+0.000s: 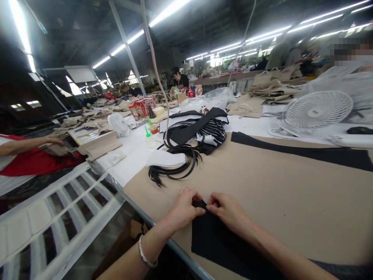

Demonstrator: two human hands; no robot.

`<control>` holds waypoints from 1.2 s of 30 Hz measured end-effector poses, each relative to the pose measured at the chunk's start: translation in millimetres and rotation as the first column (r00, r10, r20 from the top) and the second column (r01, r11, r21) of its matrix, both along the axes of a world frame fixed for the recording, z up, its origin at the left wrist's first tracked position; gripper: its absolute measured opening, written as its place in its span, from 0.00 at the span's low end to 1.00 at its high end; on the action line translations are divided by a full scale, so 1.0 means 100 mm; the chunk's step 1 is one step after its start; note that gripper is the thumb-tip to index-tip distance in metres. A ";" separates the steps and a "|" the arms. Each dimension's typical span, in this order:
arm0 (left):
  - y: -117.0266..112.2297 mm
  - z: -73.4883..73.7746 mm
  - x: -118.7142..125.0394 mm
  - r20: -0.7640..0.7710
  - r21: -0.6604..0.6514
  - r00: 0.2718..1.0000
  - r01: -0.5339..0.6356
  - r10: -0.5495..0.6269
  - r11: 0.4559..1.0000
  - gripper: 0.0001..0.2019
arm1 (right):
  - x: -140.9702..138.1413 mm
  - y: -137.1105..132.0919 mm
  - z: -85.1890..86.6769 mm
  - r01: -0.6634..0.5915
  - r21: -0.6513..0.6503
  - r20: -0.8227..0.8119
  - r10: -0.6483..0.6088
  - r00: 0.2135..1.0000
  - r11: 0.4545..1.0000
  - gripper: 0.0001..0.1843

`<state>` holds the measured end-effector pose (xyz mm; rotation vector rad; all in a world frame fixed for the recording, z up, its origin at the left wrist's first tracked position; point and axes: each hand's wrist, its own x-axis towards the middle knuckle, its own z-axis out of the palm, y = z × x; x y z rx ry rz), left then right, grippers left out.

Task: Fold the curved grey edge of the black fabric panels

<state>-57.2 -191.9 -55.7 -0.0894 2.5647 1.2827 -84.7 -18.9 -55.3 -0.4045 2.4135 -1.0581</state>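
Note:
A piece of black fabric [221, 241] lies on the tan sheet near the table's front edge, running off toward the bottom right. With thumb and fingers, my left hand [186, 206] pinches its upper end. Close beside it, my right hand [220, 204] pinches the same end, fingertips almost touching the left ones. The fold between the fingers is partly hidden. A long black fabric strip [291, 149] is laid out farther back on the sheet. Beyond my hands sits a heap of black straps [186, 161] with a white piece [166, 158] on it, beside black and striped fabric [211, 134].
The tan sheet [262, 186] covers the near tabletop. White fans [317, 111] stand right and left. Green-capped bottles [153, 128] and a red box [144, 107] are at the back. A slatted white rack [67, 210] stands left, near a co-worker's arm [29, 147].

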 end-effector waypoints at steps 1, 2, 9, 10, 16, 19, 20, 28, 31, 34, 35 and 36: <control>-0.02 0.00 -0.01 0.033 0.044 0.999 0.016 -0.017 0.999 0.10 | -0.01 0.01 -0.01 -0.007 -0.029 0.024 0.008 1.000 1.000 0.07; -0.03 0.01 -0.01 0.067 0.088 0.997 0.029 -0.035 0.996 0.07 | -0.01 0.02 -0.01 -0.013 -0.057 0.045 0.015 0.999 0.998 0.07; 0.03 0.24 0.08 0.166 0.266 0.986 -0.013 -0.033 0.964 0.07 | 0.14 0.11 0.12 -0.028 -0.188 -0.136 0.003 0.991 0.982 0.07; 0.04 0.28 0.10 0.164 0.271 0.986 -0.020 -0.026 0.962 0.07 | 0.18 0.12 0.15 -0.063 -0.179 -0.244 0.017 0.970 0.982 0.08; 0.13 0.43 0.17 0.112 0.269 0.993 -0.006 -0.025 0.963 0.06 | 0.33 0.15 0.23 -0.215 0.033 -0.624 0.188 0.759 0.976 0.07; 0.15 0.44 0.20 0.075 0.223 0.997 0.008 -0.025 0.975 0.05 | 0.36 0.16 0.22 -0.218 0.102 -0.697 0.226 0.680 0.971 0.07; 0.16 0.44 0.21 0.055 0.192 0.998 0.014 -0.025 0.981 0.05 | 0.37 0.16 0.22 -0.219 0.119 -0.713 0.237 0.660 0.968 0.07; 0.22 0.51 0.30 -0.062 -0.019 0.997 0.036 -0.037 0.999 0.04 | 0.43 0.17 0.26 -0.214 0.166 -0.797 0.259 0.546 0.962 0.11; 0.24 0.52 0.30 -0.058 -0.007 0.998 0.037 -0.038 0.999 0.04 | 0.44 0.19 0.26 -0.204 0.181 -0.831 0.261 0.491 0.962 0.11; 0.24 0.50 0.30 -0.046 0.010 0.998 0.033 -0.033 0.999 0.04 | 0.43 0.21 0.27 -0.221 0.155 -0.813 0.251 0.525 0.963 0.10; 0.24 0.50 0.29 -0.045 0.009 0.999 0.031 -0.030 0.999 0.05 | 0.43 0.22 0.28 -0.233 0.140 -0.793 0.250 0.555 0.962 0.09; 0.24 0.50 0.30 -0.047 0.001 0.999 0.027 -0.027 1.000 0.05 | 0.42 0.23 0.29 -0.243 0.125 -0.767 0.249 0.591 0.962 0.09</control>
